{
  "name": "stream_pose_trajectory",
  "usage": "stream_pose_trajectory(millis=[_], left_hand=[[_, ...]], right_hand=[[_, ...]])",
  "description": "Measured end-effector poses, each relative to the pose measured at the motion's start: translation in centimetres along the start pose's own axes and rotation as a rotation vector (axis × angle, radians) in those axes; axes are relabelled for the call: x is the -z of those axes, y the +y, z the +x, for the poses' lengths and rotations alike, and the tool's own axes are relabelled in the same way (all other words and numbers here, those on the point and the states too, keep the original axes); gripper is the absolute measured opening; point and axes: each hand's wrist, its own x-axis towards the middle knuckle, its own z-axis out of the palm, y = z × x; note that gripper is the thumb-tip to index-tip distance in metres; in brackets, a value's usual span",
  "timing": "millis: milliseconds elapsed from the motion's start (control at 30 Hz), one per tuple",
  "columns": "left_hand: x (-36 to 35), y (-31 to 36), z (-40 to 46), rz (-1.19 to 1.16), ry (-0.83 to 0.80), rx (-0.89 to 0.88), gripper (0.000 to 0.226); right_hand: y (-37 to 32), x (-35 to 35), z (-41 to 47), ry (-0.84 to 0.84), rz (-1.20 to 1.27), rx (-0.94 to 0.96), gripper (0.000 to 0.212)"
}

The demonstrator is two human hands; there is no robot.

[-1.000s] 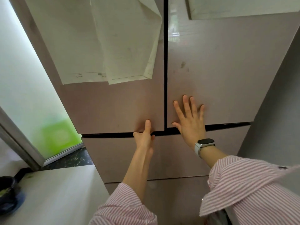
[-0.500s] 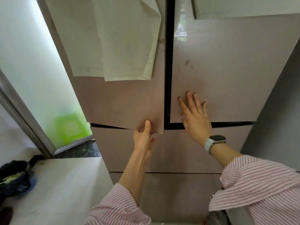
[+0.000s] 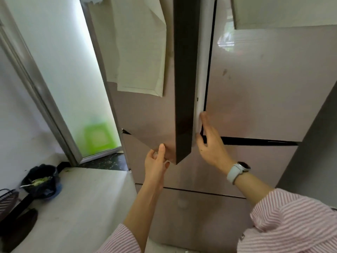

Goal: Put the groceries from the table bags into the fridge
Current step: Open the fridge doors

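Fridge [image 3: 255, 161]: pinkish-beige glossy fronts, multi-door, two upper doors over drawer fronts. Upper left door [image 3: 145, 115] swung partly out, dark side edge [image 3: 183, 79] facing camera, white gasket strip visible behind it. Creased paper sheets [image 3: 138, 52] hang on its face. Upper right door [image 3: 264, 88] closed, flush with the drawers below.

Glossy pinkish fridge door [image 3: 264, 84]; creased paper sheets [image 3: 140, 52]; striped cloth sleeve [image 3: 295, 225]; matt pale countertop [image 3: 82, 207]; frosted glass [image 3: 60, 61].
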Motion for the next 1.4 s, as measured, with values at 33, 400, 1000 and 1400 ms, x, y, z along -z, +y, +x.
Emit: stream_pose_trajectory(millis=[33, 400, 1000, 1400], left_hand=[[0.7, 0.1, -0.5, 0.055, 0.042, -0.041, 0.055], [4.7, 2.6, -6.0, 0.799, 0.474, -1.121, 0.054], [14.0, 8.8, -6.3, 1.144, 0.741, -1.064, 0.064], [21.1, 14.8, -0.6, 1.439, 0.737, -0.875, 0.062]], right_hand=[[-0.8, -1.0, -0.7, -0.009, 0.075, 0.0, 0.069], [-2.0, -3.9, -5.9, 0.049, -0.229, 0.528, 0.057], [-10.4, -8.0, 1.4, 0.09, -0.223, 0.717, 0.046], [-16.2, -13.3, 7.4, -0.201, -0.409, 0.764, 0.037]])
